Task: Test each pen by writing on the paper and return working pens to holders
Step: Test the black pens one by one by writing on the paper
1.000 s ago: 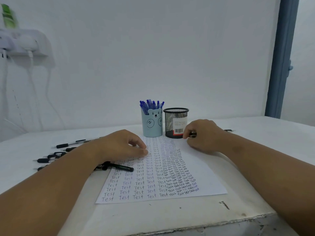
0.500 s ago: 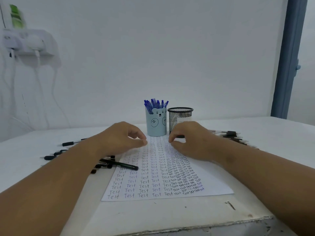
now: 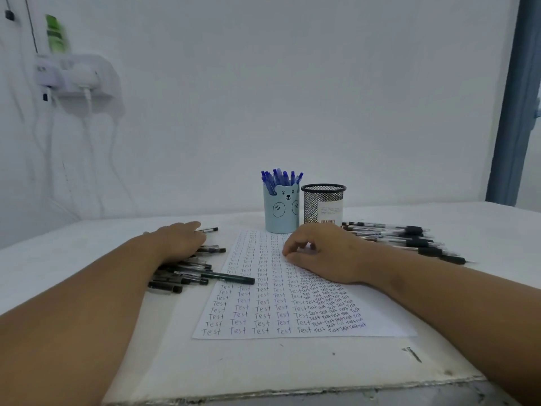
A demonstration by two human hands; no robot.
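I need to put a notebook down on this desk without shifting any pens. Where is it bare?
Bare: the near strip between the paper and the table edge, and the far right corner beyond the right pen pile. Crowded: the left pen pile under the left hand.

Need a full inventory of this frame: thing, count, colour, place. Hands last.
White sheet of paper: one, covered in rows of handwritten "Test", centre of table.
Light blue bear-face pen holder: one, behind the paper, full of blue pens.
Black wire-mesh pen holder: one, just right of the bear holder, no pens visible in it.
Black pens, left pile: several, count unclear, left of the paper.
Black pens, right pile: several, right of the mesh holder.
White table: one, chipped front edge.
White wall shelf: one, upper left, cables hanging, green item on it.
Left hand: resting on the left pile.
Right hand: fingers loosely curled, resting on the paper.
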